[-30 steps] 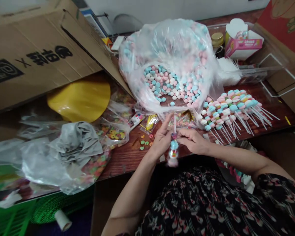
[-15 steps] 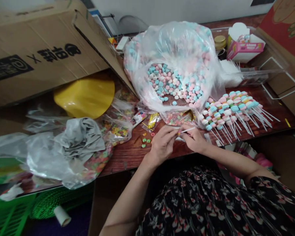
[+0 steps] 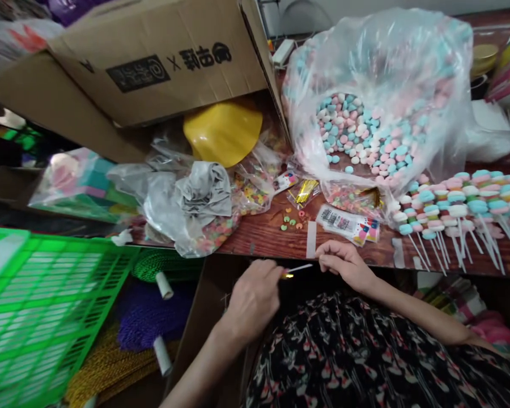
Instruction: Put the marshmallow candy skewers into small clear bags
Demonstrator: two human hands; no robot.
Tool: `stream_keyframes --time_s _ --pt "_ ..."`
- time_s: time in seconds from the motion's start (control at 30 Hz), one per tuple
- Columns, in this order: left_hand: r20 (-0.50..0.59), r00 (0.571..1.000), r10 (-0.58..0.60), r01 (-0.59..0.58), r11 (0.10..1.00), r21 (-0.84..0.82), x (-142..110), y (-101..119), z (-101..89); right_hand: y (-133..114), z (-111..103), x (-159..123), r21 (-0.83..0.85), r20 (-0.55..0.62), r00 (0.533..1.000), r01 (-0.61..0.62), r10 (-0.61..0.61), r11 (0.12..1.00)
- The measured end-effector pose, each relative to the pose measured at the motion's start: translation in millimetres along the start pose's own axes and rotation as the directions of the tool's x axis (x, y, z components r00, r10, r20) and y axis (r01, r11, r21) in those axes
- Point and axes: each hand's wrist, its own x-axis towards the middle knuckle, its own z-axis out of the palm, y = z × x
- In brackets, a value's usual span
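My left hand, fingers closed, hangs just below the table's front edge and holds a thin white stick. A small shiny gold and orange bit shows where the stick leaves the fingers; the rest of that end is hidden. At the table edge is my right hand, its fingers curled and pinched against the lower end of a whitish tape strip; what they grip is unclear. Printed cards lie just beyond it. Small ring-shaped candies are scattered on the table left of the strip.
Behind stands a big clear bag of pastel candies. Candy skewers lie in a pile at right. Gold twist ties are near a bag of gummies. At left are a cardboard box, a grey cloth and a green crate.
My hands have parted. The left has drawn down off the table with the stick, and the right has come to the tape strip. The camera view has swung left.
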Motion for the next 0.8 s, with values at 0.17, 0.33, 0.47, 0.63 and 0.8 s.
stream_keyframes --time_s 0.17,0.33,0.47,0.63,0.8 --pt "0.319 0.869 -0.378 0.32 0.921 0.22 -37 -49 24.6 13 -25 -7 -0.636 -0.005 0.908 0.32 -0.418 0.703" --pt "-0.145 0.98 0.138 -0.161 0.974 -0.162 44 -4 41.1 30 -35 -15 -0.74 0.007 0.859 0.348 -0.511 0.576" --pt "-0.132 0.903 0.408 -0.419 0.905 -0.071 137 49 49.1 23 -49 -28 -0.853 -0.048 0.812 0.27 -0.581 0.447" --pt "0.089 0.857 0.508 -0.515 0.851 0.102 187 70 66.6 5 -90 -69 -0.932 -0.235 0.727 0.02 -0.645 0.362" --pt "-0.047 0.802 0.595 -0.58 0.795 0.177 193 44 86.2 -16 -134 -110 -0.893 -0.447 0.494 -0.299 -0.746 0.336"
